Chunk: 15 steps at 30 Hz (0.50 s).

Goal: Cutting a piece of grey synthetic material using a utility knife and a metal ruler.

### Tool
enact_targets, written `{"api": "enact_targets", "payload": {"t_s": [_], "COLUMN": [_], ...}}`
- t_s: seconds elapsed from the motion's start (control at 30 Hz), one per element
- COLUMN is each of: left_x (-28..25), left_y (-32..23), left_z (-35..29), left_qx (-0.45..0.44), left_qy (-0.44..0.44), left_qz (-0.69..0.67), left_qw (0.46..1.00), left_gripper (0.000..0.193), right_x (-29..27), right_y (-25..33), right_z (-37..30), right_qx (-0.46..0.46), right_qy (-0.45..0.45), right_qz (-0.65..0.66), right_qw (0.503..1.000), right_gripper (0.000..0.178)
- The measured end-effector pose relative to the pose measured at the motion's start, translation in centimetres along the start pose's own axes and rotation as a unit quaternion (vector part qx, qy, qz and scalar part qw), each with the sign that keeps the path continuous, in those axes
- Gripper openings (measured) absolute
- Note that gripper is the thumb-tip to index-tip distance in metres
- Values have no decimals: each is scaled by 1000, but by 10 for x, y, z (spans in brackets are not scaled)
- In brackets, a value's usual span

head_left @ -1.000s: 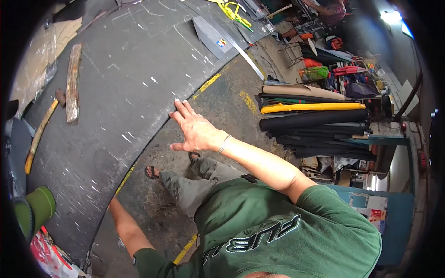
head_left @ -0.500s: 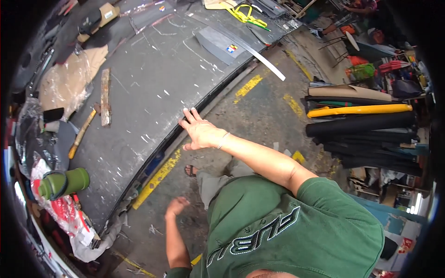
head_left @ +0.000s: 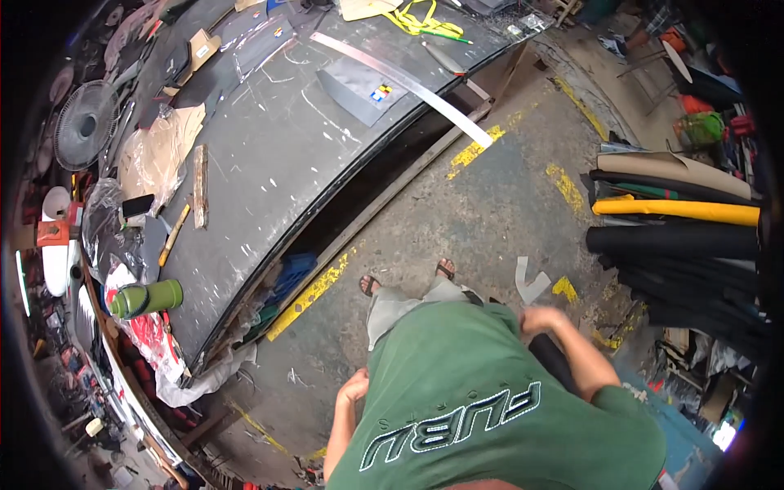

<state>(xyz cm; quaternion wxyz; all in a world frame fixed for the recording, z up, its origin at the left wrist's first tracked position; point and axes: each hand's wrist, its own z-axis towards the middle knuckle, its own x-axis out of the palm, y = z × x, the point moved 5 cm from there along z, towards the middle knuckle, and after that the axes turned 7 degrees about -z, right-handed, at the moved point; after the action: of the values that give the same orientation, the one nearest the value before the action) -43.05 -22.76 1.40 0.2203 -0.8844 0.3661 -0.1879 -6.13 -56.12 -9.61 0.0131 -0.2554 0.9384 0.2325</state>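
Note:
My left hand point(head_left: 354, 385) hangs beside the green shirt, its fingers curled closed, with nothing seen in it. On the other side, my right hand point(head_left: 543, 318) is bent in by my right hip, fingers curled, and nothing shows in it. Both hands are apart from the dark worktable point(head_left: 253, 196). On its far part lies a grey sheet piece point(head_left: 359, 90) with a small coloured label. A long pale metal strip point(head_left: 416, 88) crosses that sheet and juts over the table edge. A wooden-handled tool point(head_left: 174, 235) and a worn wood block point(head_left: 201, 186) lie at the left.
A green flask point(head_left: 147, 300) stands at the table's near left corner, by crumpled plastic point(head_left: 122, 282). A fan point(head_left: 86, 124) is at far left. Dark rolls point(head_left: 678, 242) and a yellow roll point(head_left: 678, 211) lie at right. Pale scraps point(head_left: 531, 282) lie on the floor.
My right hand has left the table edge and come back to my right hip, its fingers now curled. My left hand has drawn in beside the shirt. The view has shifted, showing more floor.

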Motion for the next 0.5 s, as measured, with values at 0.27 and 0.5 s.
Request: {"api": "enact_targets", "payload": {"t_s": [0.27, 0.5], "left_x": [-4, -15], "left_y": [27, -9], "left_z": [52, 118], "left_qx": [-140, -93], "left_qy": [98, 154], "left_qz": [-51, 172], "left_qw": [984, 969], "left_gripper": [81, 63], "right_x": [124, 40], "right_y": [-34, -25], "right_z": [-28, 0], "right_qx": [-105, -110], "right_qy": [14, -124], "right_qz": [446, 464], "right_qw": [889, 870], "right_gripper": [41, 37]}}
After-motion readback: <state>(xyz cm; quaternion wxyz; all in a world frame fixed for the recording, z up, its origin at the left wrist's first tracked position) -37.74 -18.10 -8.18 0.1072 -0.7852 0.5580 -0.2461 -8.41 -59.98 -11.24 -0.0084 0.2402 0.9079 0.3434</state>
